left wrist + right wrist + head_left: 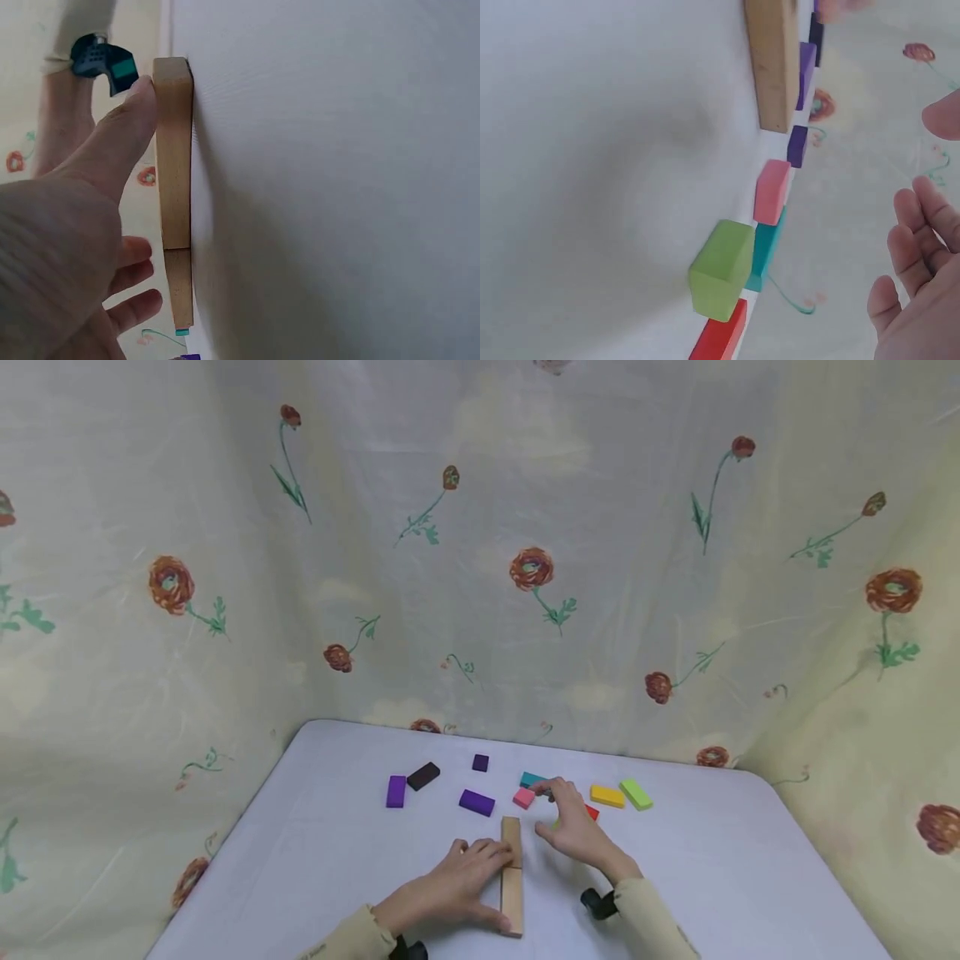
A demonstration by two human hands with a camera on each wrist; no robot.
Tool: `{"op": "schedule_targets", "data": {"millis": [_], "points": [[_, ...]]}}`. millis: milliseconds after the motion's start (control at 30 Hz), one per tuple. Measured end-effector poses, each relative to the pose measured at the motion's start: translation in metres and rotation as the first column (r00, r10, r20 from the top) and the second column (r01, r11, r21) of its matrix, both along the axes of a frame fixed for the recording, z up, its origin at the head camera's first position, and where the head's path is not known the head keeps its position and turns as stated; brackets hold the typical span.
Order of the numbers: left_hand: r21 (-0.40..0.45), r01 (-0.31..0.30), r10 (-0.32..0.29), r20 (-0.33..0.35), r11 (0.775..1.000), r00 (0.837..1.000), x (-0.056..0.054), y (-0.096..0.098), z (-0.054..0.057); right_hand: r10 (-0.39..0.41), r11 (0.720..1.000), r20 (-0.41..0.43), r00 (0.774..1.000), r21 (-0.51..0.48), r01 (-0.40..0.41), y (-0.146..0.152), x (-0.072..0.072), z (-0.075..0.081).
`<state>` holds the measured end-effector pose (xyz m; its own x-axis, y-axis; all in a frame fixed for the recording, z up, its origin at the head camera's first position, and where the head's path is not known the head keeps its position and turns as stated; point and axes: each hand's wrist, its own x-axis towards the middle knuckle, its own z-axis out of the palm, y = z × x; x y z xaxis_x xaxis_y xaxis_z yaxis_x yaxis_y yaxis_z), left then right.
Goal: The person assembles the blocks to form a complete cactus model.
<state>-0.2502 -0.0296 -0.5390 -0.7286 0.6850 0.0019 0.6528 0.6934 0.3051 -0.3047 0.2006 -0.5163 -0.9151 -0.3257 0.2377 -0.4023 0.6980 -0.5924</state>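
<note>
Two plain wooden blocks lie end to end in a line, the near block (512,902) against the far block (511,835). My left hand (457,883) is spread along their left side, its thumb (139,94) touching the near block close to its end. The other left fingers reach over toward the far block without curling round it. To the right, my right hand (577,833) hovers over coloured blocks with loosely bent fingers and nothing held. Beneath it are a light green block (721,270), a red block (720,334), a pink block (772,192) and a teal block (763,251).
Further left lie a purple block (396,792), a black block (423,776), a violet block (477,802) and a small dark block (481,762). A yellow block (607,796) and a lime block (636,794) lie at the right. Flowered cloth (480,610) hangs behind the white table (315,860).
</note>
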Motion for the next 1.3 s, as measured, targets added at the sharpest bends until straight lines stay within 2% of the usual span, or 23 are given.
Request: {"op": "schedule_targets", "data": {"millis": [167,467,700,1067,1300], "points": [[0.003,0.019,-0.019,0.008,1.000,1.000,-0.002,-0.003,-0.004,-0.027,1.000,0.023,0.999,-0.016,0.027,0.000,-0.011,0.001],[0.029,0.071,-0.068,-0.071,0.997,0.995,0.000,-0.008,-0.003,-0.012,1.000,0.085,0.996,0.012,0.011,-0.002,-0.033,-0.007],[0.026,0.059,-0.058,-0.057,0.998,0.997,0.002,-0.006,-0.002,0.031,0.999,0.074,0.997,0.031,-0.034,-0.003,-0.048,-0.013],[0.002,0.052,-0.052,-0.063,0.999,0.997,-0.002,-0.005,-0.008,0.008,0.997,0.161,0.987,0.080,-0.021,0.000,-0.058,-0.023],[-0.006,0.051,-0.051,-0.063,0.999,0.997,-0.002,-0.006,-0.007,-0.031,0.993,0.213,0.977,0.120,0.006,-0.001,-0.063,-0.025]]}}
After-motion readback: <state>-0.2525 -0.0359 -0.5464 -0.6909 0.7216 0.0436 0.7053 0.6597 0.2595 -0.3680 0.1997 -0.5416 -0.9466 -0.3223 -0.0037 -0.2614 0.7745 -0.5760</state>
